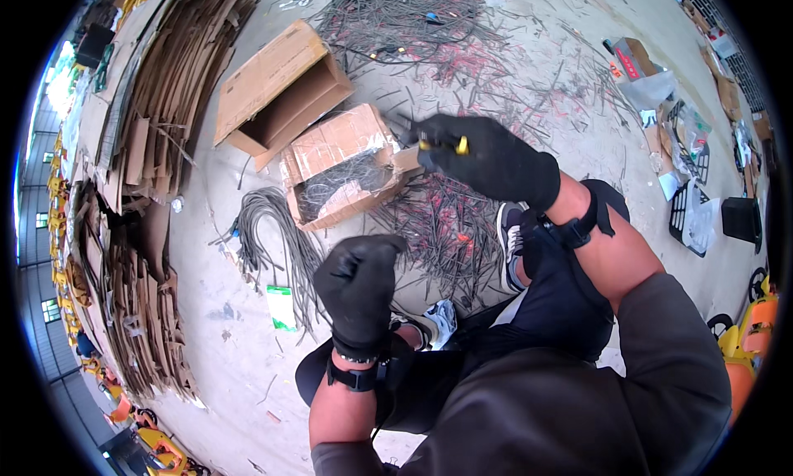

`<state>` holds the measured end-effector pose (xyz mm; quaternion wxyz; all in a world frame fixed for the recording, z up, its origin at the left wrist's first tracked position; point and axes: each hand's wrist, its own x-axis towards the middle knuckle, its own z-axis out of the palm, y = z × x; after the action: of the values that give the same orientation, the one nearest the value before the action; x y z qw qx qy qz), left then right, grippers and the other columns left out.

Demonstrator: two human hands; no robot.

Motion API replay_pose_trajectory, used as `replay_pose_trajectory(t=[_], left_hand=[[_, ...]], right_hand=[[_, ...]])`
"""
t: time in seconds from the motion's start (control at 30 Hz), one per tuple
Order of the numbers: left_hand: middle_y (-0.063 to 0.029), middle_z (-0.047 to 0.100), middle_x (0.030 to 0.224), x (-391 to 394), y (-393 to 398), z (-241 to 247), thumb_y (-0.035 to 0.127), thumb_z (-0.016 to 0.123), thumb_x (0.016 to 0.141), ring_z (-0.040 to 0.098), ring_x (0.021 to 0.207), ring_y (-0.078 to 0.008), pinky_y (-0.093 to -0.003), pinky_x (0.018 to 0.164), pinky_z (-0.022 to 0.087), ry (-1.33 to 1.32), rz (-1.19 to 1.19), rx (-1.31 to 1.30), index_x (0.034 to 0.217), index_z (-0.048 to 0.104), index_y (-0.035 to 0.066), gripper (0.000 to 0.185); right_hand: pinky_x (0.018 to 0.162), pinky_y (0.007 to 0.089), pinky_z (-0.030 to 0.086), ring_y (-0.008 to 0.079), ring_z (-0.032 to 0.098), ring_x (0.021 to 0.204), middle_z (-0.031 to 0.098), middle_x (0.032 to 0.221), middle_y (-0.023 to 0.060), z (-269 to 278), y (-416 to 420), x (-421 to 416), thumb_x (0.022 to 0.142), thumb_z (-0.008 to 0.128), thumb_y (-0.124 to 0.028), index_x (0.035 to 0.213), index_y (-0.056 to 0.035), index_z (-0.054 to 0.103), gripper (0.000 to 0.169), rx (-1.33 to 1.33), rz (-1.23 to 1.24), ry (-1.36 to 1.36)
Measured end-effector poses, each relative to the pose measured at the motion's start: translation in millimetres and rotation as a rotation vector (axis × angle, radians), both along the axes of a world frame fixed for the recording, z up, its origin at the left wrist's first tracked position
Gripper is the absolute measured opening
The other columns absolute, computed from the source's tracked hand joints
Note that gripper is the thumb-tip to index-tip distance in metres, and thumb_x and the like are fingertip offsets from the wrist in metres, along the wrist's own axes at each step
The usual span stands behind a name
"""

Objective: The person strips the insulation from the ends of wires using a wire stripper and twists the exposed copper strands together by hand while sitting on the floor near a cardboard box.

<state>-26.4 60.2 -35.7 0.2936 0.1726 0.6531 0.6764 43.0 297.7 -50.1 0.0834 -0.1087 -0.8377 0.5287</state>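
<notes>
My right hand [486, 157], in a black glove, grips a tool with yellow-and-black handles [461, 145]; its working end is blurred, so its kind is unclear. My left hand [359, 284], also gloved in black, is curled in front of my left knee; whether anything thin is inside it cannot be told. Beyond my hands sits an open cardboard box [341, 135] with thin tangled wire [347, 182] inside. Cut black and red cable pieces [449, 228] lie heaped between my feet. A bundle of long grey cables [272, 219] curves over the floor left of my left hand.
An empty cardboard box [276, 86] lies beyond the wire box. Stacks of flattened cardboard [167, 86] stand at the left. A large cable heap [403, 18] spreads farther off. A green-and-white packet [281, 307] lies near the bundle; black plastic crates [687, 219] are at the right.
</notes>
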Motion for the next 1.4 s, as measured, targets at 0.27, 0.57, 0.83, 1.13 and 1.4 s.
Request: replay_pose_trajectory(t=[0.27, 0.57, 0.83, 1.13, 1.4], left_hand=[[0.001, 0.046, 0.052, -6, 1, 5, 0.016, 0.057, 0.094, 0.037, 0.041, -0.006, -0.0222, 0.04, 0.027, -0.074, 0.138, 0.008, 0.093, 0.064, -0.005, 0.022], [0.0001, 0.052, 0.055, -4, 4, -2, 0.014, 0.059, 0.092, 0.042, 0.042, -0.0065, -0.0218, 0.041, 0.029, -0.078, 0.043, -0.084, 0.092, 0.068, -0.006, 0.022], [-0.0024, 0.06, 0.068, -5, 2, -8, 0.013, 0.061, 0.089, 0.049, 0.051, -0.0055, -0.0205, 0.046, 0.035, -0.181, -0.055, 0.017, 0.096, 0.067, -0.005, 0.02], [-0.0065, 0.061, 0.069, -8, 2, -12, 0.012, 0.059, 0.091, 0.052, 0.051, -0.0096, -0.0232, 0.047, 0.039, -0.282, -0.071, 0.021, 0.102, 0.064, -0.007, 0.023], [-0.0074, 0.063, 0.072, -2, 9, -4, 0.013, 0.057, 0.095, 0.054, 0.051, -0.0102, -0.0228, 0.048, 0.042, -0.261, -0.051, 0.001, 0.104, 0.065, -0.006, 0.022]], right_hand=[[0.081, 0.0438, 0.052, 0.0367, 0.065, 0.096, 0.067, 0.105, 0.0187, -20, -26, 5, 0.09, 0.063, -0.018, 0.122, -0.0056, 0.063, 0.034, 0.311, 0.233, 0.11], [0.083, 0.0455, 0.05, 0.0359, 0.064, 0.094, 0.067, 0.105, 0.0166, -14, -36, -1, 0.081, 0.07, -0.013, 0.123, -0.0065, 0.062, 0.043, 0.483, 0.193, 0.29], [0.092, 0.0438, 0.047, 0.0304, 0.059, 0.108, 0.062, 0.116, 0.0088, -16, -39, 0, 0.076, 0.07, -0.013, 0.13, -0.01, 0.059, 0.055, 0.712, 0.217, 0.332], [0.083, 0.0427, 0.048, 0.0292, 0.062, 0.095, 0.063, 0.103, 0.0115, -15, -38, 1, 0.078, 0.067, -0.016, 0.123, -0.0103, 0.059, 0.046, 0.772, 0.245, 0.299], [0.08, 0.0441, 0.05, 0.0343, 0.061, 0.094, 0.063, 0.104, 0.0144, -23, -34, 3, 0.072, 0.073, -0.009, 0.126, -0.0076, 0.058, 0.056, 0.583, 0.178, 0.219]])
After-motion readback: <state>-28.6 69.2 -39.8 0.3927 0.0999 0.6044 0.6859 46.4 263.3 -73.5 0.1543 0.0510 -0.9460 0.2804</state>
